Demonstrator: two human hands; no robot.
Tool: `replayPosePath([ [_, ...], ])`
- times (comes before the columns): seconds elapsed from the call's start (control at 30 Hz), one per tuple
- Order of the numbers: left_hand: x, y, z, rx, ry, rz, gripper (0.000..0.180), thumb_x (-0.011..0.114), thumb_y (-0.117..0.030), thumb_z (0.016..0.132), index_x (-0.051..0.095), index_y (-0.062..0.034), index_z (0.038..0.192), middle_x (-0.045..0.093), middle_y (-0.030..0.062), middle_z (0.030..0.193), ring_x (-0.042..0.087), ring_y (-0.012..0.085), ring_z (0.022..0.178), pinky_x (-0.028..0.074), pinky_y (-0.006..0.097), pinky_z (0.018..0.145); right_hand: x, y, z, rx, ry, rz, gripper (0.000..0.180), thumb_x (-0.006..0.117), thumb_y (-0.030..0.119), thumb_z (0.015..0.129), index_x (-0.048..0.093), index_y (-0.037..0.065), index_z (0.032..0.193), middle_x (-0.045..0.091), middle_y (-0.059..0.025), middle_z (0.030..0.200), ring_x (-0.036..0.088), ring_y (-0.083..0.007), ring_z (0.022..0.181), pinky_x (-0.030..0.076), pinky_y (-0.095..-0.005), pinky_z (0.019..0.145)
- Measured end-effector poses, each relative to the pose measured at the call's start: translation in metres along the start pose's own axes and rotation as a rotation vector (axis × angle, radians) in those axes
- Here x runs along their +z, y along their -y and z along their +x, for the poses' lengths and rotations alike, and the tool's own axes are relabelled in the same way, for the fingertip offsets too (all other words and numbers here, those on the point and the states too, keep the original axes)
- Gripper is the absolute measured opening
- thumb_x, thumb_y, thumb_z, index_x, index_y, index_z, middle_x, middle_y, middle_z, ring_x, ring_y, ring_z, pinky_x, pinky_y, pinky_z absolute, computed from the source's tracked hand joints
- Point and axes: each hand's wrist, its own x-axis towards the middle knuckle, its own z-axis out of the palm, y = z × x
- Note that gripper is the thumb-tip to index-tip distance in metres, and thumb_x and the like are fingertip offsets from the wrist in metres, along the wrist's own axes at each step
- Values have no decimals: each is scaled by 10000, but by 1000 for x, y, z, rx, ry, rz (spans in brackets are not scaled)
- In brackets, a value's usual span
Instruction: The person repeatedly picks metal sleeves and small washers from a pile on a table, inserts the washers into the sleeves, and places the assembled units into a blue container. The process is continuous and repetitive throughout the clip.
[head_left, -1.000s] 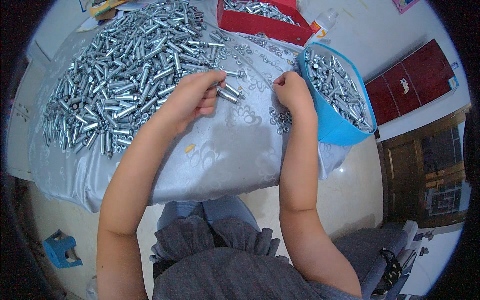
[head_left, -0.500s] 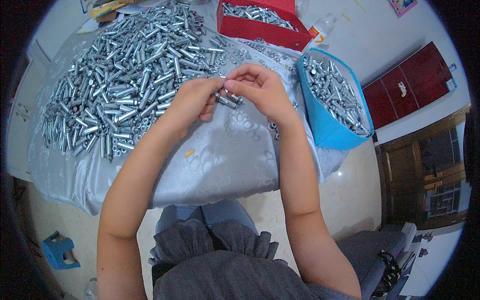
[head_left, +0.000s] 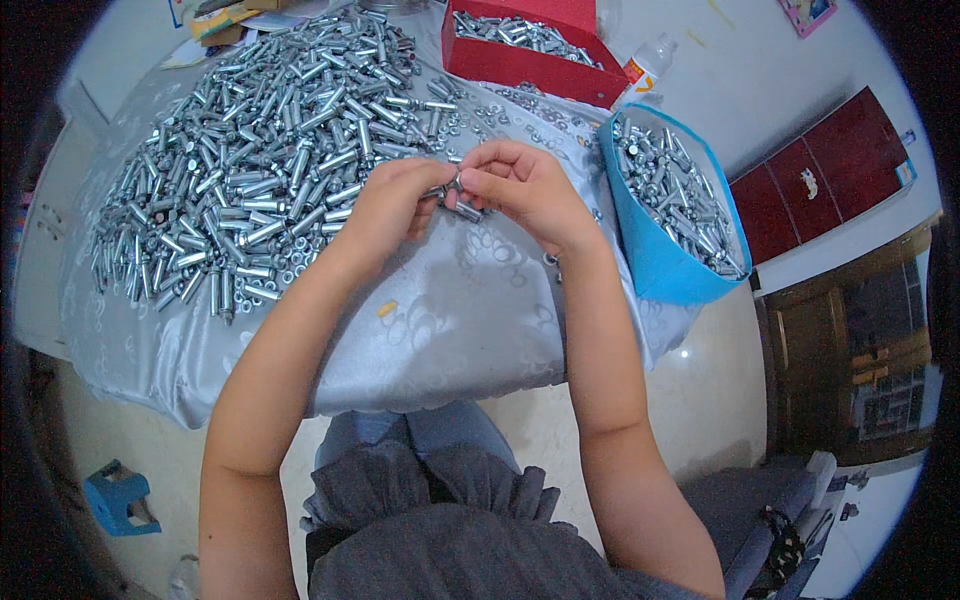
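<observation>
Two hands meet above a table draped in a grey cloth (head_left: 440,330). The left hand (head_left: 395,205) has its fingers curled round a small metal bolt (head_left: 462,207), and the right hand (head_left: 525,185) pinches the bolt's other end between thumb and forefinger; the fingertips of both hands touch at the bolt, which is held just above the cloth near the table's middle. Only a short length of the bolt shows between the fingers.

At ten o'clock from the hands lies one large heap of bolts (head_left: 270,160), too many to count, spread loose on the cloth. At three o'clock stands one blue tub (head_left: 655,255), filled with more metal parts. At twelve o'clock sits one red box (head_left: 530,55), also holding metal parts, with one white bottle (head_left: 648,62) just beside its right end. A scatter of small nuts (head_left: 520,105) lies between box and hands. One small orange scrap (head_left: 387,309) rests on the cloth at seven o'clock. One blue stool (head_left: 120,497) stands on the floor, far at eight o'clock.
</observation>
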Motion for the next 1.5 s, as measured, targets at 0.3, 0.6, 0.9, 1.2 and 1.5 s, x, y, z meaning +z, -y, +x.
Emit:
replayPosePath([
  [0.3,2,0,-3,7,-20,-54,301,502,-314,819,544,-55,671,423,-26,496,301,51,371,224,209,360,0,-4,-1,118,94,-50,104,592,129,796,534,43,809,580,-36,746,450,-59,585,373,-177,527],
  [0.6,3,8,4,-78,-32,-205,336,423,-388,880,480,-81,758,269,-63,474,218,47,357,188,206,343,10,-4,0,-41,-20,-28,172,613,102,774,565,26,921,561,1,739,465,-51,608,367,-173,528],
  [0.9,-3,5,8,-130,-96,-390,304,450,-389,870,465,-97,788,264,-77,500,214,37,379,161,198,340,11,-18,8,-323,-117,-337,207,646,106,746,630,39,941,601,-43,821,525,-75,699,427,-201,633],
  [1.2,0,0,3,-149,-115,-337,298,430,-375,882,425,-92,788,244,-67,498,213,47,385,181,201,350,13,-9,0,-241,-196,-555,216,682,123,699,603,51,887,534,4,707,440,-57,604,372,-208,529],
  [1.5,-5,4,6,-140,-85,-344,295,454,-379,870,429,-98,788,246,-67,501,210,46,388,175,202,349,13,-6,0,-419,-167,-656,278,673,82,685,587,67,948,551,-34,785,474,-90,615,411,-208,565],
])
